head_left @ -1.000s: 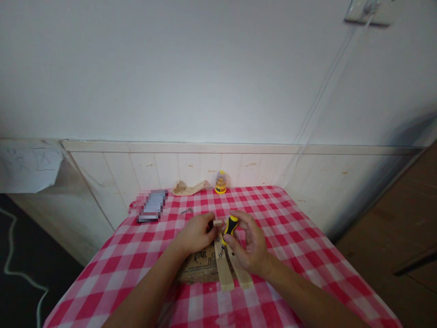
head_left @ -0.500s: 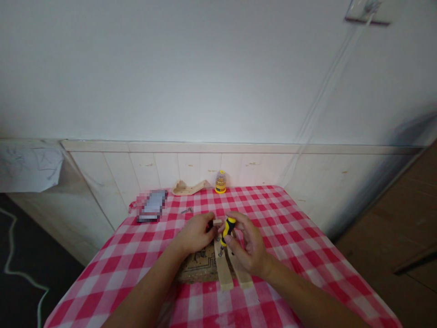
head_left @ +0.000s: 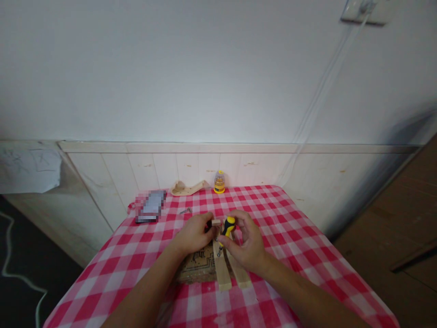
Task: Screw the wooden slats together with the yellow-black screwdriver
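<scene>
My right hand (head_left: 246, 248) is closed round a short yellow and black screwdriver (head_left: 226, 229), its tip pointing down at a wooden piece (head_left: 221, 272) made of two pale slats. My left hand (head_left: 194, 236) rests on that wooden piece, its fingers curled round the small block end (head_left: 216, 222) beside the screwdriver. A flat brown board with cut-out patterns (head_left: 200, 266) lies under the slats, partly hidden by my left wrist. All of it sits on a table with a red and white checked cloth (head_left: 293, 255).
At the table's far edge stand a small yellow jar of screwdriver bits (head_left: 219, 182), a curved wooden part (head_left: 187, 188) and a blurred dark flat object (head_left: 150, 206). Loose screws (head_left: 186, 211) lie near it. A white panelled wall runs behind; a wooden floor is to the right.
My right hand has shifted slightly left and closed tighter on the screwdriver handle, turning it. The left hand stays on the wooden piece.
</scene>
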The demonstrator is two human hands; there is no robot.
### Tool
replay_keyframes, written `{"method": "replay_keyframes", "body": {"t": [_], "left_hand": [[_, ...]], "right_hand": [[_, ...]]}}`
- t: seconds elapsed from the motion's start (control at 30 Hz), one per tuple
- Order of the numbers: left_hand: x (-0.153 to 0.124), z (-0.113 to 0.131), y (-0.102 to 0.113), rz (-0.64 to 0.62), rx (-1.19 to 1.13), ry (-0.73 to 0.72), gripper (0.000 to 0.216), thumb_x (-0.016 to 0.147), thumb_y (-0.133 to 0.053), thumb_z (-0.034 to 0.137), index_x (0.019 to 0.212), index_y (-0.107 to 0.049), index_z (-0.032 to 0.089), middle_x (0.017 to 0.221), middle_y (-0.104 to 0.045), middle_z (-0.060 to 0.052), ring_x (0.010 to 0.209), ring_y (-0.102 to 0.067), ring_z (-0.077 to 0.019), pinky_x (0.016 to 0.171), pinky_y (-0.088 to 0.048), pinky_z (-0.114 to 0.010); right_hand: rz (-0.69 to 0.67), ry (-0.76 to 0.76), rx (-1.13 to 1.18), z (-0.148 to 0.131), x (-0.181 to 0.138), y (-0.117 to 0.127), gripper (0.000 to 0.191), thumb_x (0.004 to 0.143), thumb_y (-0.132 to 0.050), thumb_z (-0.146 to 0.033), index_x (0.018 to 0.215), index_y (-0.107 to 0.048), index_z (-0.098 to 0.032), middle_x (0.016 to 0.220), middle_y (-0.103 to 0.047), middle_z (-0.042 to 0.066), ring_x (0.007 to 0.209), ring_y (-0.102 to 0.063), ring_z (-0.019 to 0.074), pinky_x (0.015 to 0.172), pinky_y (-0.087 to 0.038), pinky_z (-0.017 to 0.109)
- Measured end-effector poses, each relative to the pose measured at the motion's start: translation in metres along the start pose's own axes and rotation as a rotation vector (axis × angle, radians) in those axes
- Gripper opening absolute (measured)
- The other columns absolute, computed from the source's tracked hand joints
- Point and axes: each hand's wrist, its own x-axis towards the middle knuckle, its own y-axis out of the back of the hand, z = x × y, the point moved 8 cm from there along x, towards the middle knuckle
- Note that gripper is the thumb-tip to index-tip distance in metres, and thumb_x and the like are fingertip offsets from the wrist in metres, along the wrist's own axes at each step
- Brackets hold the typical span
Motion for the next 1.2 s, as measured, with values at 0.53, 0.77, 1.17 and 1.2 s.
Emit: {"method": "replay_keyframes", "body": {"t": [0.53, 0.77, 1.17, 1.2], "left_hand": [[-0.001, 0.005, 0.002, 0.029, -0.002, -0.04, 0.013, 0.088, -0.054, 0.032, 0.081, -0.053, 0.021, 0.075, -0.064, -0.001, 0.068, -0.059, -0.0166, 0.058, -0.031, -0.026], [0.001, 0.0, -0.002, 0.023, 0.01, -0.04, 0.009, 0.087, -0.055, 0.029, 0.085, -0.057, 0.021, 0.077, -0.066, -0.002, 0.069, -0.06, -0.0173, 0.059, -0.033, -0.026], [-0.005, 0.009, 0.006, 0.036, 0.103, -0.032, 0.01, 0.087, -0.054, 0.029, 0.09, -0.057, 0.02, 0.085, -0.069, -0.006, 0.077, -0.064, -0.0208, 0.064, -0.036, -0.028], [-0.004, 0.009, 0.005, 0.033, 0.101, -0.031, 0.01, 0.087, -0.054, 0.029, 0.09, -0.058, 0.02, 0.085, -0.069, -0.005, 0.077, -0.064, -0.0207, 0.063, -0.035, -0.028]], "right_hand": [[0.121, -0.102, -0.082, 0.023, 0.005, 0.01, 0.047, 0.084, -0.078, -0.024, 0.127, -0.059, -0.028, 0.094, -0.068, 0.001, 0.077, -0.064, 0.0165, 0.073, -0.055, 0.031], [0.084, -0.136, -0.095, 0.025, 0.005, 0.008, 0.049, 0.083, -0.077, -0.024, 0.129, -0.061, -0.027, 0.094, -0.071, 0.002, 0.08, -0.066, 0.0174, 0.074, -0.057, 0.03], [0.048, -0.129, -0.102, 0.022, 0.011, 0.003, 0.044, 0.083, -0.076, -0.025, 0.126, -0.066, -0.028, 0.098, -0.072, 0.004, 0.085, -0.069, 0.0207, 0.081, -0.059, 0.036], [0.066, -0.119, -0.102, 0.022, 0.01, 0.004, 0.043, 0.082, -0.077, -0.024, 0.124, -0.067, -0.028, 0.098, -0.072, 0.003, 0.085, -0.069, 0.0204, 0.08, -0.059, 0.035]]}}
